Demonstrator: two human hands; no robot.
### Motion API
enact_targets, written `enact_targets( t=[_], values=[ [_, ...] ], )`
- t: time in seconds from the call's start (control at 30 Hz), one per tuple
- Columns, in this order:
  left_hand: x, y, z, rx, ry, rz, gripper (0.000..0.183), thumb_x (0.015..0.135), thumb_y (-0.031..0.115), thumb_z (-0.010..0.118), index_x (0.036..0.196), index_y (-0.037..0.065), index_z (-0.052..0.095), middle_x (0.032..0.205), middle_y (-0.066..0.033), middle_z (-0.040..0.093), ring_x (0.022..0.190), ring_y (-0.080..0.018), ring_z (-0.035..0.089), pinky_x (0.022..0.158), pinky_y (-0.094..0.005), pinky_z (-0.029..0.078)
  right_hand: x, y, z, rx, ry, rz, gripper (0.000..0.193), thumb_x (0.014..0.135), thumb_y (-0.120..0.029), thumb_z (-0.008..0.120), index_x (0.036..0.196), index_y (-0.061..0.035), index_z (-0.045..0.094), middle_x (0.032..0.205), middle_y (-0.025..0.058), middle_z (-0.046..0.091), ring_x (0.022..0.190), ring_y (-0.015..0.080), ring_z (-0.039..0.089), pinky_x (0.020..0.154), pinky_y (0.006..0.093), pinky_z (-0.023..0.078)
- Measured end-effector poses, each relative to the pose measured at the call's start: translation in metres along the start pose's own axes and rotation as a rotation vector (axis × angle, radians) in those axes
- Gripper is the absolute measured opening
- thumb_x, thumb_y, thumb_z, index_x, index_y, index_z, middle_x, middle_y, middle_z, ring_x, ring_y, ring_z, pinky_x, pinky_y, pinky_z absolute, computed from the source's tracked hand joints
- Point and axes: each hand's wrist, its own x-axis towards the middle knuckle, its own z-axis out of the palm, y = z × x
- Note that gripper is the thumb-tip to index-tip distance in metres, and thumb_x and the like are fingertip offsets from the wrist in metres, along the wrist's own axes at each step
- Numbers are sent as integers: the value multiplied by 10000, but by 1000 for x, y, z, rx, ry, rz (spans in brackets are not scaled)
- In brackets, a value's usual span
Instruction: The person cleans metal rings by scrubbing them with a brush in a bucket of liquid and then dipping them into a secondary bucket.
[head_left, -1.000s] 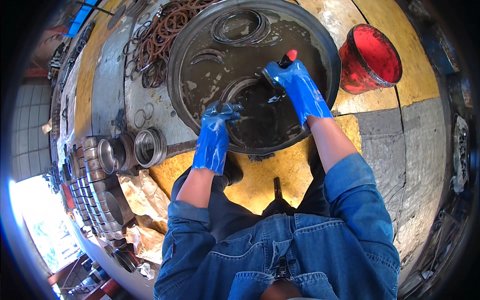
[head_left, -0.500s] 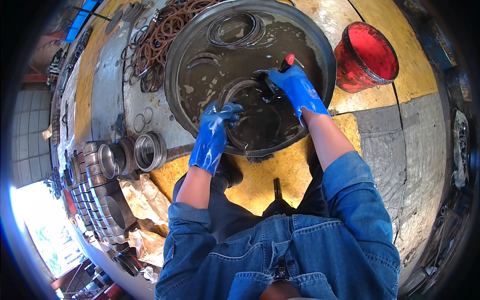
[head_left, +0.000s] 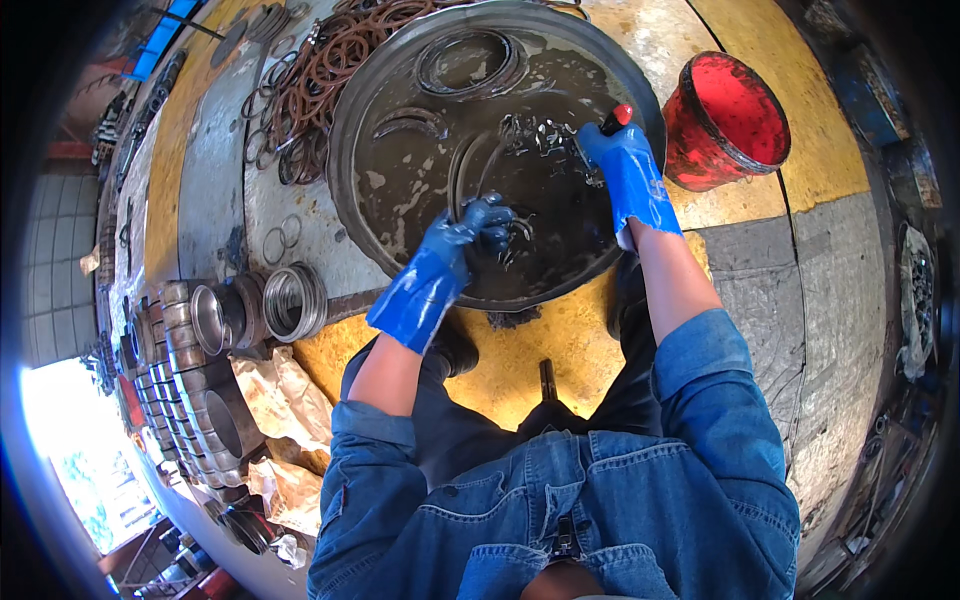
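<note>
Head view: the gloved left hand point(head_left: 472, 228) pinches dark rings point(head_left: 457, 175) tilted in the murky liquid point(head_left: 560, 250) of a round basin point(head_left: 342, 150); the gloved right hand point(head_left: 612, 150) is wrapped around a red-ended handle point(head_left: 622, 114). Beside the basin stands a red bucket point(head_left: 697, 145).

Brown paper point(head_left: 285, 395) beside metal cylinders point(head_left: 188, 352)

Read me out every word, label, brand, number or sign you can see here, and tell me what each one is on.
No text is clear enough to read.
Blue glove on the right hand: a small pale mark on the cuff, too blurred to read.
Red-tipped handle in that hand: no lettering visible.
Red bucket: none I can make out.
</note>
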Motion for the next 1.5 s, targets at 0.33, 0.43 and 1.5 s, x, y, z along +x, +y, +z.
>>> enact_targets(
  t=[0.33,0.43,1.5],
  values=[
    [-3,12,-61,444,174,243,278,934,101,608,1184,-9,658,970,-117,751,778,-160,690,658,-268,527,-73,-57,49,497,-752,-324,316,881,-304,758,1053,-39,754,943,35,740,872,108,656,843,282,524],
    [1,8,-59,449,164,262,285,936,83,607,1208,8,648,1037,-134,740,809,-199,696,697,-300,541,-69,-58,79,245,-775,-418,325,903,-287,761,1111,-39,750,972,64,746,899,120,665,848,288,539],
    [-6,14,-4,275,-46,271,313,1005,192,633,1244,-9,644,901,-101,716,706,-135,640,611,-276,519,-35,-17,-12,265,-62,-19,457,848,-398,673,956,46,700,834,120,696,778,177,619,771,342,486]
  ],
)
